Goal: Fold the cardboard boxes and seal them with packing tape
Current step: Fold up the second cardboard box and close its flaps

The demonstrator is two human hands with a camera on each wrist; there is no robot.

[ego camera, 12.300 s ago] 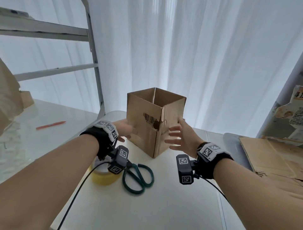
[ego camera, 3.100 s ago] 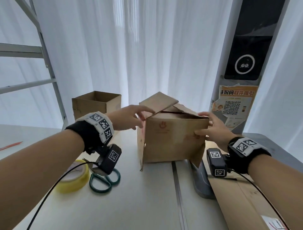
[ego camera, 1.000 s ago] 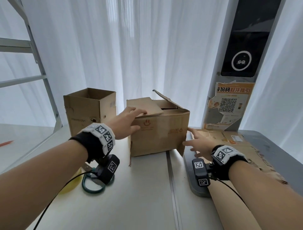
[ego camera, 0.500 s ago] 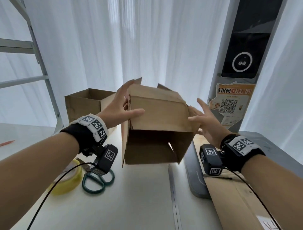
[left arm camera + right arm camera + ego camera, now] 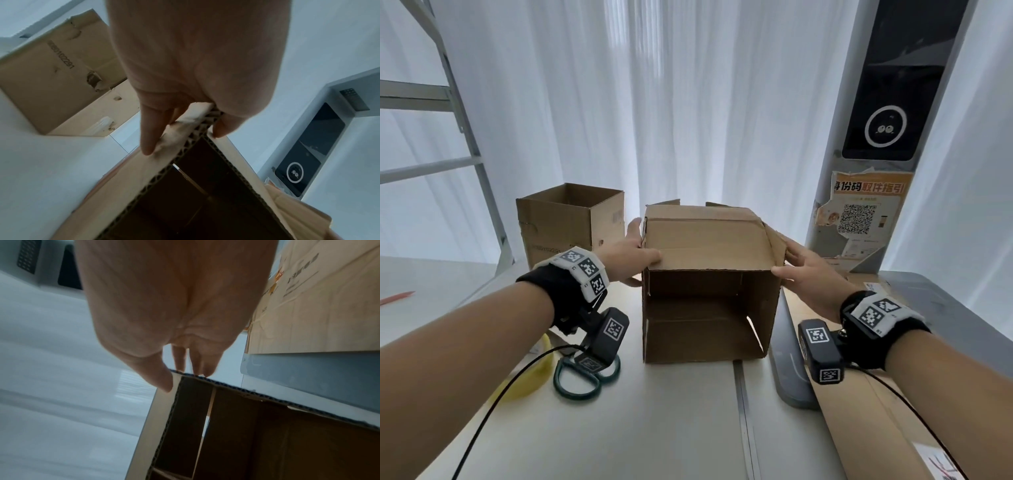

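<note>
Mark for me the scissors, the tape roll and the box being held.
scissors [image 5: 577,380], head view, on the rim of the near green handle loop.
tape roll [image 5: 530,380], head view, on its yellow outer side.
box [image 5: 709,240], head view, on the upper panel between the hands.

The orange poster on the grey pillar carried the heading "身份码取件指引" above a QR code. The open box at the back showed a printed number ending "1022291"; its barcode label was too small to read.
</note>
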